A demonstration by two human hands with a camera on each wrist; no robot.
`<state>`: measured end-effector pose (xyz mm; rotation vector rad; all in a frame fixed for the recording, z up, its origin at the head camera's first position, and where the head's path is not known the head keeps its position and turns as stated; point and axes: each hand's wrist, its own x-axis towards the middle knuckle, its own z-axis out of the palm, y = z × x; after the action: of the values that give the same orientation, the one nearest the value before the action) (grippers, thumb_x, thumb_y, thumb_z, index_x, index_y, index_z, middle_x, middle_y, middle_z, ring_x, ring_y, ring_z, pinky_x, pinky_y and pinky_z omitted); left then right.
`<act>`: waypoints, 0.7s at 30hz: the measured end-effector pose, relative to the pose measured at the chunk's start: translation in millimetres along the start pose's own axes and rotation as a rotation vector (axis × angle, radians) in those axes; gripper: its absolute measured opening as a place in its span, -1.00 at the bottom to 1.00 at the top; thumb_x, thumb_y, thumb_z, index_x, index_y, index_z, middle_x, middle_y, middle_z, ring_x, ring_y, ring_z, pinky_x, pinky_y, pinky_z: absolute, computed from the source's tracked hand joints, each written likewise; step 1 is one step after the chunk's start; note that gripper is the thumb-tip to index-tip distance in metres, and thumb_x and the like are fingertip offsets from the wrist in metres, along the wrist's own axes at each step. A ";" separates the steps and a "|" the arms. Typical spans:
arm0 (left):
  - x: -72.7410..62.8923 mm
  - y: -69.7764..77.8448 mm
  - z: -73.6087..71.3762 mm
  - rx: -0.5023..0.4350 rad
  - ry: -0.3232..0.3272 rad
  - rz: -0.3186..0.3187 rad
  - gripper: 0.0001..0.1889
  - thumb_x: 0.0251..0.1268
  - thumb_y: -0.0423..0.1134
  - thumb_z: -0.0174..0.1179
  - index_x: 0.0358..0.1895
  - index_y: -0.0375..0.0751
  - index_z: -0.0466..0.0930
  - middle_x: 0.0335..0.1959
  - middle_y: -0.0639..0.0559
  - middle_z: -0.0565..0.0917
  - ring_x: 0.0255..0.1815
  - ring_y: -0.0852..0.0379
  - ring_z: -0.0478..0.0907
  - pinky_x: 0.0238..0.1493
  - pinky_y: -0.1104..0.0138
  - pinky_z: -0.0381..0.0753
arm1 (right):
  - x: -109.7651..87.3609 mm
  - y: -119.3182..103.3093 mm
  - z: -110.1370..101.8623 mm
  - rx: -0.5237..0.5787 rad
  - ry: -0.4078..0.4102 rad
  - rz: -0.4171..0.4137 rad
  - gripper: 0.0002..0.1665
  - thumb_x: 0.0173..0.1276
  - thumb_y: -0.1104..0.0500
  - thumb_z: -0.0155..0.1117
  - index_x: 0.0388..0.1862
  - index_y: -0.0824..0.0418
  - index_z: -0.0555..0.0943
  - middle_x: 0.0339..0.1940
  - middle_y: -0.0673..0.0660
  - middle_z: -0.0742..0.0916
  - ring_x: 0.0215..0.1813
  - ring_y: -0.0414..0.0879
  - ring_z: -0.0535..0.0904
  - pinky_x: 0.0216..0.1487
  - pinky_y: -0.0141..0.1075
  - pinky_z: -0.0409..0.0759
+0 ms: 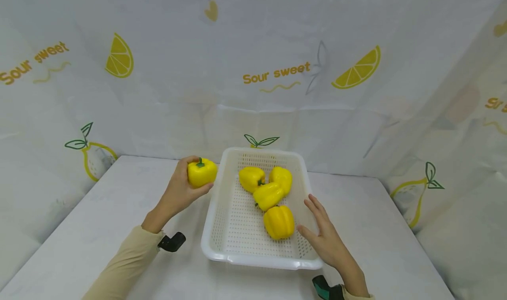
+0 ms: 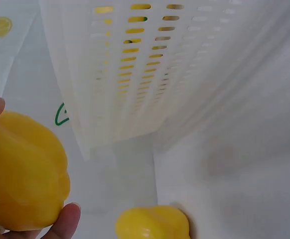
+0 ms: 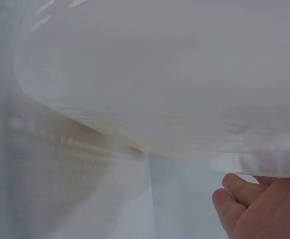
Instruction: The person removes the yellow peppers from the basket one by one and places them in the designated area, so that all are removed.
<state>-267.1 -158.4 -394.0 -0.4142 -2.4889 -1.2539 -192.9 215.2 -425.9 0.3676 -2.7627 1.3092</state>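
A yellow bell pepper (image 1: 202,173) with a green stem is held in my left hand (image 1: 180,193), left of the basket and near its rim. The left wrist view shows this held pepper (image 2: 25,172) close up, with fingertips around it. Several more yellow bell peppers (image 1: 279,222) lie inside the white perforated plastic basket (image 1: 215,220), mostly toward its right half. My right hand (image 1: 326,237) is at the basket's right side, fingers extended along the outside and thumb over the rim. Basket wall fills most of the right wrist view, with the right fingers (image 3: 232,204) just below.
Another yellow pepper (image 2: 152,223) shows low in the left wrist view, outside the basket; the head view hides it. The white-covered table (image 1: 368,225) runs back to a white lemon-print curtain (image 1: 253,40). Similar sheeting closes both sides.
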 end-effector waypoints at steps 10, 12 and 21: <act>-1.1 -16.4 -9.2 0.032 -0.073 -0.027 -0.20 0.12 -0.37 0.33 0.38 -0.39 0.07 0.28 -0.36 0.26 0.13 -0.22 0.39 0.17 -0.10 0.53 | 0.3 1.9 -1.0 0.036 -0.015 0.007 -0.16 0.40 0.14 0.24 0.54 0.35 0.13 0.64 0.33 -0.02 0.59 0.46 -0.11 0.37 0.45 0.04; -1.3 -19.3 -11.1 0.040 -0.075 -0.032 -0.18 0.11 -0.39 0.32 0.40 -0.39 0.04 0.29 -0.39 0.24 0.15 -0.24 0.38 0.20 -0.14 0.51 | 0.2 2.4 -0.9 0.045 -0.016 0.006 -0.16 0.40 0.14 0.24 0.54 0.35 0.13 0.64 0.33 -0.02 0.59 0.46 -0.11 0.37 0.46 0.03; 0.1 -30.0 -21.9 0.072 -0.043 -0.090 -0.08 0.11 -0.34 0.35 0.46 -0.44 -0.06 0.33 -0.45 0.28 0.19 -0.32 0.39 0.27 -0.23 0.41 | 1.2 3.7 -0.3 0.072 -0.020 0.009 -0.16 0.41 0.15 0.22 0.54 0.36 0.11 0.64 0.33 -0.04 0.59 0.47 -0.13 0.37 0.46 0.00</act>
<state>-275.7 -193.4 -403.2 -0.3181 -2.6068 -1.1965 -194.9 217.5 -428.2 0.3757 -2.7422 1.4175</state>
